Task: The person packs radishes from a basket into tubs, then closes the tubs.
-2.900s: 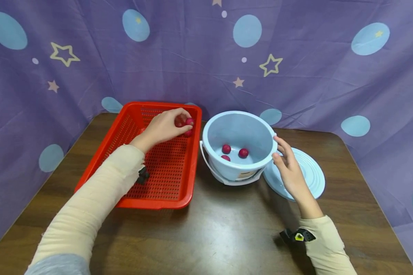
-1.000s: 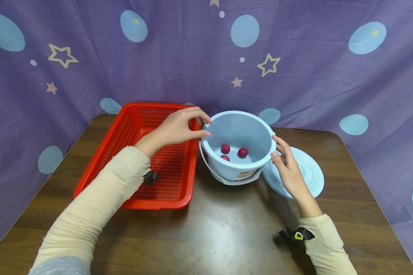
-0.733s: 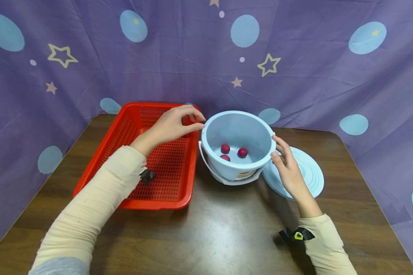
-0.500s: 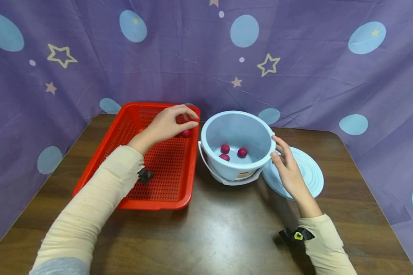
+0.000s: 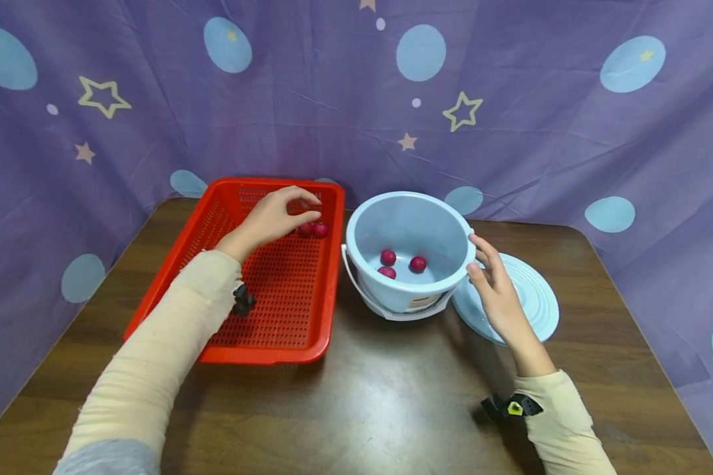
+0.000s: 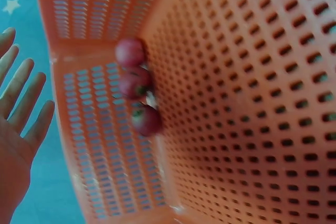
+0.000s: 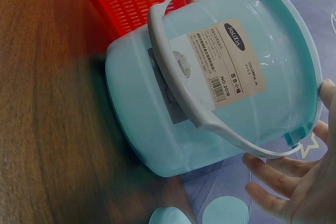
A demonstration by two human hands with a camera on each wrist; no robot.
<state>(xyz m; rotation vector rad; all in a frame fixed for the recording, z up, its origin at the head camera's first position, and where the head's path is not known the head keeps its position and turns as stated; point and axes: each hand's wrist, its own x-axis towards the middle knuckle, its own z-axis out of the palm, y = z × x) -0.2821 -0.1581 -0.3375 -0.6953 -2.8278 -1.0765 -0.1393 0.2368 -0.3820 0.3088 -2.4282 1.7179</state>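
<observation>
Left hand [image 5: 267, 218] up over the far right part of a red plastic basket [image 5: 285, 303], with loosely bent fingers [image 5: 303, 218], thumb well apart from the rest and nothing in between. So yeah, released over there.

Just below that thumb, at the far end of the basket, a bunch of red radishes [image 5: 320, 229]. Only two in sight from the head view, but three from the left wrist view, close together in a row along the foot of the wall, with green stubs on a couple. Pretty clearly apart from the hand in that close-up, btw.

Right hand [image 5: 500, 300] at the right side of a light blue bucket [image 5: 416, 224], touching the rim from outside with fairly straight, relaxed fingers [image 5: 490, 253]. More of a light rest against the plastic than a wrapped grip.

Down on the bucket's bottom, three more radishes [image 5: 418, 264]: two toward the left, one a bit to the right.

Bucket upright, just beside the basket, with a pale handle [image 7: 170, 69] swung down at the front and a paper label [image 7: 226, 64] behind it. Matching blue lid [image 5: 537, 297] to the right, partly hidden by the right hand.

All on a brown wooden counter [image 5: 356, 409], in front of a purple curtain [image 5: 333, 132] with stars and blue dots. Beige sleeves [image 5: 154, 363] on both arms.
</observation>
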